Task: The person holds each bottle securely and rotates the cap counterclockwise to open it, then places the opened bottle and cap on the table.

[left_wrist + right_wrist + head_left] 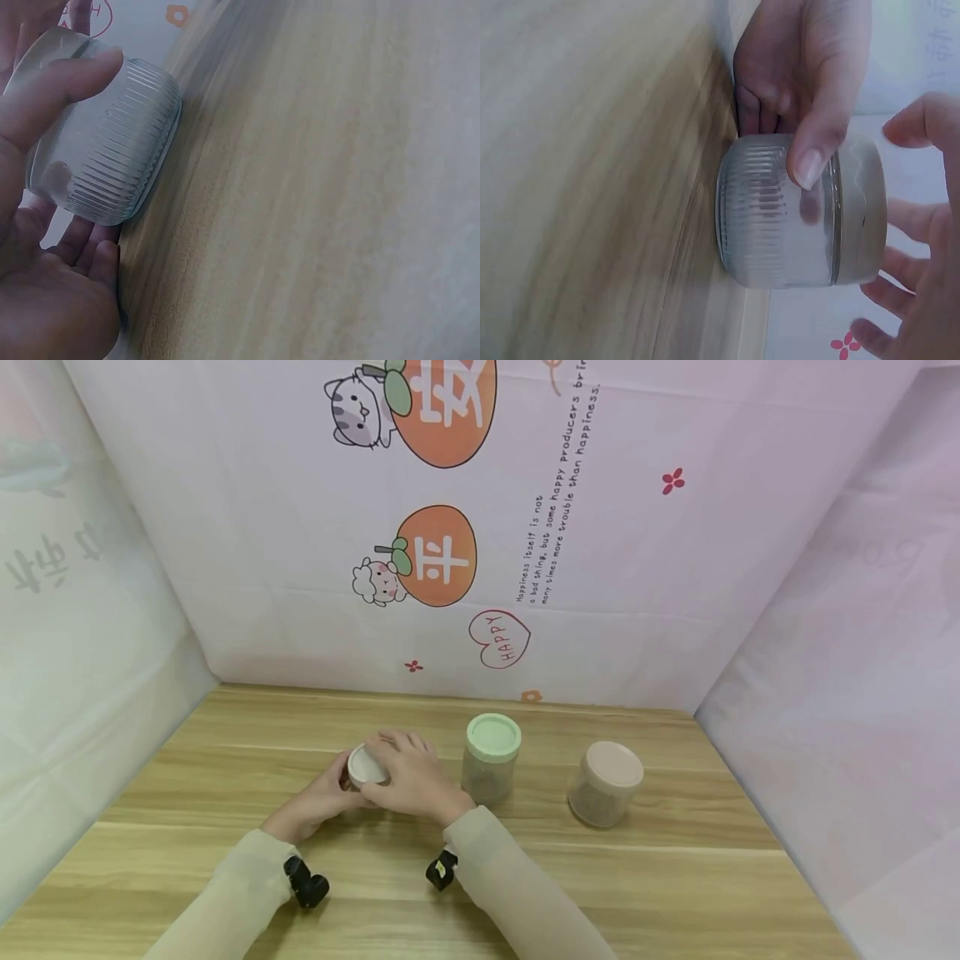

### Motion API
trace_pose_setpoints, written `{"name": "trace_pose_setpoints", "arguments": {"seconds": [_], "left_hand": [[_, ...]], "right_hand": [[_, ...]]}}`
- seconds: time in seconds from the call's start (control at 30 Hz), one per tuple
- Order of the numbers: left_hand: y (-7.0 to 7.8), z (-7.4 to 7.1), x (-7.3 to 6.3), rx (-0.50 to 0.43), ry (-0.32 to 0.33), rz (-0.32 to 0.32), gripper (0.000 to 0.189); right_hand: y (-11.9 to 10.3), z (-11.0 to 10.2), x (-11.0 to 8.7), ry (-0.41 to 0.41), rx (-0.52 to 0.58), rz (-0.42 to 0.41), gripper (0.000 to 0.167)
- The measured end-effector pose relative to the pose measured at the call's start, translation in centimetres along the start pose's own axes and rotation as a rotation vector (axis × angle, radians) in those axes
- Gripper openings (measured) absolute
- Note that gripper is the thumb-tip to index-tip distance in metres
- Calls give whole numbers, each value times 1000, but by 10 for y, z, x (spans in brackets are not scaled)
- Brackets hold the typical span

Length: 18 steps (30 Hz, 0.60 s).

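Note:
A ribbed clear glass jar (754, 247) with an off-white lid (365, 767) stands upright at the left-centre of the table. My left hand (324, 795) grips its body from the left, thumb pressed along the near glass and fingers behind. Above and to the right, my right hand (418, 778) spreads loosely over the lid. In the right wrist view its thumb (919, 124) lies apart from the lid's edge, while the fingertips overlap the far rim. The jar's contents do not show through the glass.
Right of my hands stands a taller clear jar (487, 781) with a mint-green lid (493, 737). Farther right is a squat jar (597, 802) with a pale pink lid (615, 763). Printed white cloth (600, 635) walls the wooden table (675, 893) at the back and both sides.

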<state>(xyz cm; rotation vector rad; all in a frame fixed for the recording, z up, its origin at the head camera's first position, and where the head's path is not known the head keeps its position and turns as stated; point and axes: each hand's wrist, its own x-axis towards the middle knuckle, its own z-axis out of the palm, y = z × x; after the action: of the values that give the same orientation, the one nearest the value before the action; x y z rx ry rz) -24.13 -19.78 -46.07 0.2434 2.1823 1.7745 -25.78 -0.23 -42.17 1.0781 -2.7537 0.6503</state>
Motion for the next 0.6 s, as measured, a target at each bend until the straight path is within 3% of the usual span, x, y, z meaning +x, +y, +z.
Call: {"name": "trace_pose_setpoints", "arguments": {"seconds": [0.23, 0.6], "left_hand": [[1, 2, 0, 22, 9, 8, 100], [-3, 1, 3, 24, 13, -13, 100]], "right_hand": [[-9, 2, -1, 78, -56, 90, 64], [-16, 10, 1, 181, -274, 158, 70]]}}
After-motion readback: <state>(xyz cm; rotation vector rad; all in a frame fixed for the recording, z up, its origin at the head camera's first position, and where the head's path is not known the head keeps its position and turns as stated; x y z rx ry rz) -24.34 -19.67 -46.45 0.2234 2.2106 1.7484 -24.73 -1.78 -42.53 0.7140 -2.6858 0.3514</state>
